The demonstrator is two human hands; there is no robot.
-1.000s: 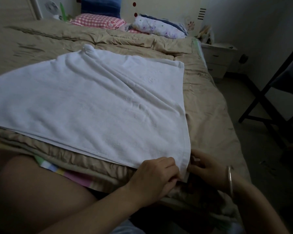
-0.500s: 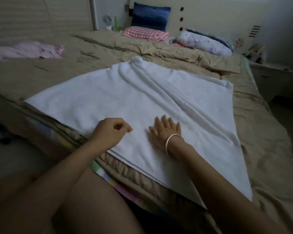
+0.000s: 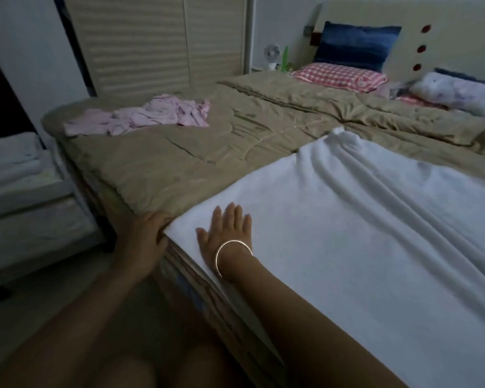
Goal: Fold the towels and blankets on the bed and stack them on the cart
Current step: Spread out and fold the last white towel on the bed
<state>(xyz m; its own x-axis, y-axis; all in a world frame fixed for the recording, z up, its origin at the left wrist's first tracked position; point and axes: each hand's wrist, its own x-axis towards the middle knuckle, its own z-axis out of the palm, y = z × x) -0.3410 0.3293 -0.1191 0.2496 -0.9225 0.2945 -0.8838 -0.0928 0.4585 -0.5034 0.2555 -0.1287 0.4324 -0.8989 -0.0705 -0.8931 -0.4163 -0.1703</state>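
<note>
Lying spread over the tan quilted bedcover (image 3: 179, 163), the large white terry towel (image 3: 347, 233) reaches the bed's near edge. The left hand (image 3: 147, 233) curls its grip round the towel's near left corner, thumb on the cloth. The right hand (image 3: 227, 233), wearing a bright bangle (image 3: 230, 241), presses flat on the towel just beside that corner, fingers straight, grip released.

The room is being lit dimly; the white towel (image 3: 347, 233) is being rendered palest. Glare is being thrown off the bangle (image 3: 233, 242). Edges are being bowed, and the far pillow (image 3: 459, 93) smeared.
</note>
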